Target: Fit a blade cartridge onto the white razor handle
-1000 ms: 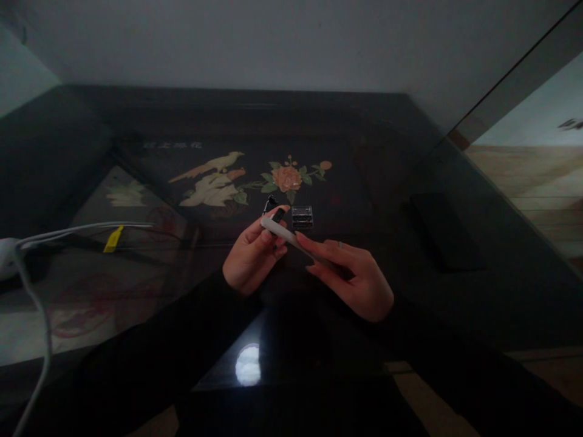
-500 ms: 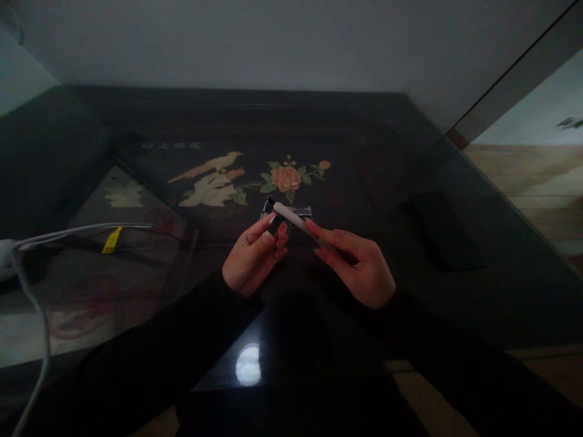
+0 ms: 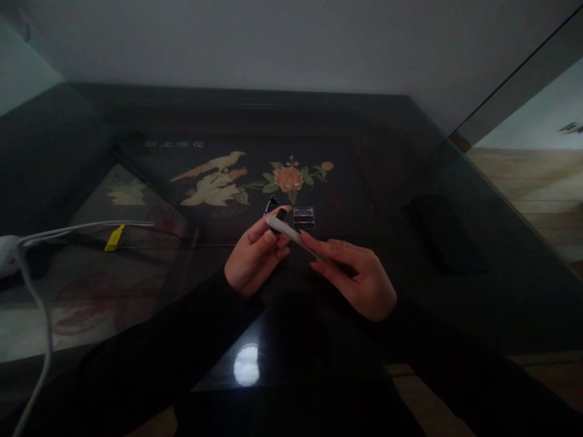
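My left hand point(image 3: 255, 255) is closed, pinching a small black block-like piece point(image 3: 281, 214) between thumb and fingers. Closed around the lower part of a pale, flat, round-ended strip point(image 3: 286, 229) is my right hand point(image 3: 357, 273); the kind of strip is unclear. Its rounded tip lies across the black piece, apparently touching it. Just beyond my left fingertips rests a small black-and-silver object point(image 3: 272, 204), partly hidden by them. A little clear case point(image 3: 303, 217) with dark contents sits on the dark glass tabletop point(image 3: 337, 340), right of the black piece.
A black flat object point(image 3: 449, 233) lies at the right. White cables point(image 3: 86, 226) with a yellow tag point(image 3: 115, 237) run in from a white device point(image 3: 8, 255) at the left. A picture of birds and a flower point(image 3: 288, 179) shows in the tabletop. A wall rises behind.
The pale strip's tip moved up and away over the black piece, then came back down toward me across it. My right hand moved with it; my left hand stayed nearly in place.
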{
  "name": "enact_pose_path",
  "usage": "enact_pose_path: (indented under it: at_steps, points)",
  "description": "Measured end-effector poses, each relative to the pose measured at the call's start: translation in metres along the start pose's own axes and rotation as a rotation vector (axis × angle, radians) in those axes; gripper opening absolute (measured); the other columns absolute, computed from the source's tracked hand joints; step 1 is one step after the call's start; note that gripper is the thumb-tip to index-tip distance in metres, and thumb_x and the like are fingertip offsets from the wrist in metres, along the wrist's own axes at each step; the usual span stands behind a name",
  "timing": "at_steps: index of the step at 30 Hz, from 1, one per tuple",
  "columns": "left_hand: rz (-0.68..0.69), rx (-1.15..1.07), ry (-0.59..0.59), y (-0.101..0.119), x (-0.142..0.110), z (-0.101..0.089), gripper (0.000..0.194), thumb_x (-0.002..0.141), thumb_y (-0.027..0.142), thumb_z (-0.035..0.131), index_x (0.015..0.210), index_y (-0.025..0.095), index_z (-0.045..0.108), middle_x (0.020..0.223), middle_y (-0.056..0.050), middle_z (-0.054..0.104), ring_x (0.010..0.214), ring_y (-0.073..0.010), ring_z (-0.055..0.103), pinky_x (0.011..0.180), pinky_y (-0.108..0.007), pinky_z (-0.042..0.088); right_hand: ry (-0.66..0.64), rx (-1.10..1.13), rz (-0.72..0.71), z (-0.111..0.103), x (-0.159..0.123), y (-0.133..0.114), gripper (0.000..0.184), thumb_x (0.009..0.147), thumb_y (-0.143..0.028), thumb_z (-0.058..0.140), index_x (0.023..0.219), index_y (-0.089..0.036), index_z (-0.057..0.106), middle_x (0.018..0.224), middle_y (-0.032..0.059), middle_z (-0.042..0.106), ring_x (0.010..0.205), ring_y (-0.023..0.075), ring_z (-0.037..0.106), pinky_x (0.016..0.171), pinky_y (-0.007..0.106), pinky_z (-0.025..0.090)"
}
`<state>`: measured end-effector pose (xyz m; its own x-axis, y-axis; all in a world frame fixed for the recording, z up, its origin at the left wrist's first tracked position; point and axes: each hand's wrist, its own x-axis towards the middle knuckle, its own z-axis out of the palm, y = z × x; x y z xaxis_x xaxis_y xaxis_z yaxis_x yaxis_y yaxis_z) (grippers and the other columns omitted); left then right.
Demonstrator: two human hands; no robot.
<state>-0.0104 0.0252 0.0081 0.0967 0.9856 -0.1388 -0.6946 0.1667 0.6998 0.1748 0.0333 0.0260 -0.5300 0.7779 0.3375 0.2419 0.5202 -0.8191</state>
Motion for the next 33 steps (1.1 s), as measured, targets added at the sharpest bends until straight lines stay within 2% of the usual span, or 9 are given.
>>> enact_pose_path:
  at_steps: [9, 13, 22, 25, 29, 33]
  points:
    - [-0.003, -0.017, -0.009, -0.001, 0.002, -0.001, 0.050, 0.054, 0.034, 0.089, 0.100, 0.022, 0.071, 0.069, 0.005, 0.055, 0.061, -0.0045, 0.049, 0.058, -0.013, 0.046, 0.009, 0.008, -0.006, 0.001, 0.000, 0.003, 0.041, 0.087, -0.013, 0.056, 0.127, -0.021, 0.060, 0.083, 0.0017, 0.071, 0.066, 0.0116, 0.057, 0.064, 0.024, 0.049]
    - [-0.009, -0.019, -0.014, -0.001, 0.001, -0.001, 0.049, 0.056, 0.033, 0.088, 0.100, 0.019, 0.070, 0.072, 0.004, 0.055, 0.062, -0.0046, 0.050, 0.058, -0.013, 0.046, 0.023, -0.029, 0.030, -0.001, 0.002, 0.005, 0.041, 0.088, -0.015, 0.056, 0.128, -0.024, 0.060, 0.093, 0.0033, 0.073, 0.068, 0.0125, 0.059, 0.066, 0.026, 0.050]
    - [0.012, -0.005, 0.010, 0.000, -0.001, 0.003, 0.042, 0.054, 0.032, 0.089, 0.088, 0.016, 0.069, 0.075, 0.003, 0.056, 0.060, -0.0050, 0.048, 0.055, -0.015, 0.045, 0.076, -0.059, 0.073, -0.004, 0.005, 0.009, 0.042, 0.087, -0.016, 0.057, 0.127, -0.025, 0.060, 0.102, 0.0045, 0.073, 0.077, 0.0159, 0.064, 0.072, 0.029, 0.052]
    - [0.008, 0.004, 0.006, 0.000, -0.001, 0.002, 0.045, 0.054, 0.034, 0.088, 0.091, 0.016, 0.068, 0.075, 0.003, 0.056, 0.061, -0.0053, 0.049, 0.057, -0.016, 0.046, 0.077, -0.059, 0.064, -0.003, 0.005, 0.008, 0.042, 0.087, -0.016, 0.057, 0.128, -0.025, 0.060, 0.099, 0.0040, 0.073, 0.079, 0.0165, 0.064, 0.073, 0.030, 0.052]
    - [0.002, 0.013, -0.010, 0.001, 0.000, 0.000, 0.051, 0.056, 0.035, 0.087, 0.101, 0.019, 0.069, 0.076, 0.003, 0.055, 0.063, -0.0049, 0.050, 0.059, -0.015, 0.046, 0.048, -0.037, 0.031, -0.002, 0.003, 0.006, 0.042, 0.087, -0.015, 0.057, 0.128, -0.024, 0.060, 0.093, 0.0029, 0.073, 0.070, 0.0138, 0.061, 0.067, 0.027, 0.052]
    - [-0.006, 0.003, -0.008, 0.000, 0.001, 0.001, 0.053, 0.054, 0.035, 0.089, 0.101, 0.020, 0.070, 0.072, 0.005, 0.055, 0.063, -0.0044, 0.051, 0.059, -0.014, 0.045, 0.019, -0.007, -0.015, -0.001, 0.002, 0.002, 0.041, 0.086, -0.012, 0.057, 0.127, -0.020, 0.060, 0.086, 0.0028, 0.071, 0.067, 0.0118, 0.058, 0.065, 0.024, 0.050]
